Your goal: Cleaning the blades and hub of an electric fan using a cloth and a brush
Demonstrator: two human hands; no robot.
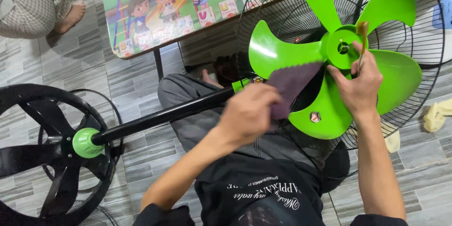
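A bright green fan blade set [376,66] with several blades sits inside a black wire fan guard [263,14] lying across my lap. My left hand [247,113] grips a purple cloth [292,84] pressed against the lower left blade. My right hand [359,84] rests on the blade hub [343,47] and holds a thin brown stick-like tool [361,42] upright beside the hub. The fan's black pole [165,115] runs left from the guard to a green collar [84,142] on the round black base [33,155].
A low table with a colourful cartoon top [169,4] stands ahead on the grey tiled floor. Another person's bare foot [70,16] and checked trouser leg show at the top left. Pale rags [435,115] lie at the right. A second wire guard [101,113] lies under the base.
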